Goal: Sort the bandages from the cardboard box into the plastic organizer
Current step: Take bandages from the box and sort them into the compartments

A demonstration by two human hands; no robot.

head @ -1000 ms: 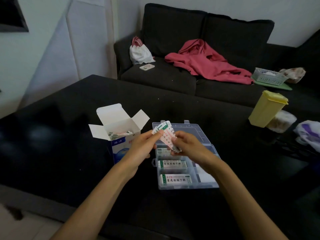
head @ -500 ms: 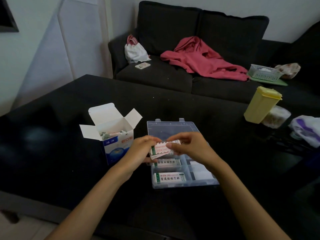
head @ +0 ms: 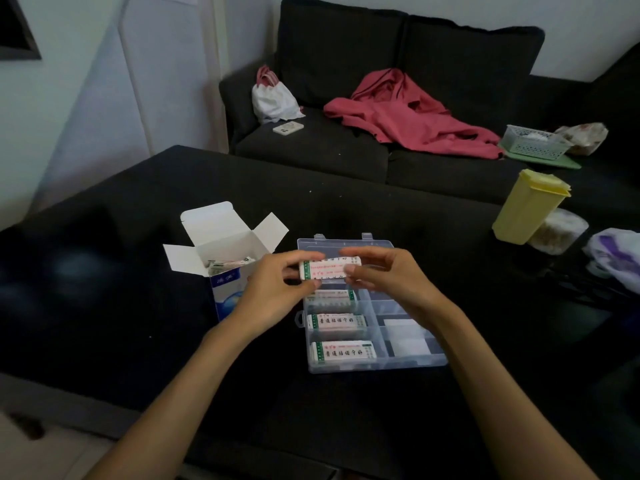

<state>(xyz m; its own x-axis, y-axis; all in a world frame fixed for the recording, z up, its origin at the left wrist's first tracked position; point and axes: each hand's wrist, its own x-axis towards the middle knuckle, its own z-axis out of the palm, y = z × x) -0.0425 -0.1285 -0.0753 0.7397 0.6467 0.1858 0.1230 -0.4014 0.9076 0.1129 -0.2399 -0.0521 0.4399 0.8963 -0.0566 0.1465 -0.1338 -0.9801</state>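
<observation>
Fingers of both the left hand and right hand pinch a white stack of paper-wrapped bandages above the clear plastic compartment organizer.

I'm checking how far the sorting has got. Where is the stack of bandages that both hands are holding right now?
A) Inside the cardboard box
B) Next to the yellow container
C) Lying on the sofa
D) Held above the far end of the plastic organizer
D: the left hand and right hand pinch the stack of bandages by its ends over the far part of the plastic organizer, beside the open cardboard box.
</observation>
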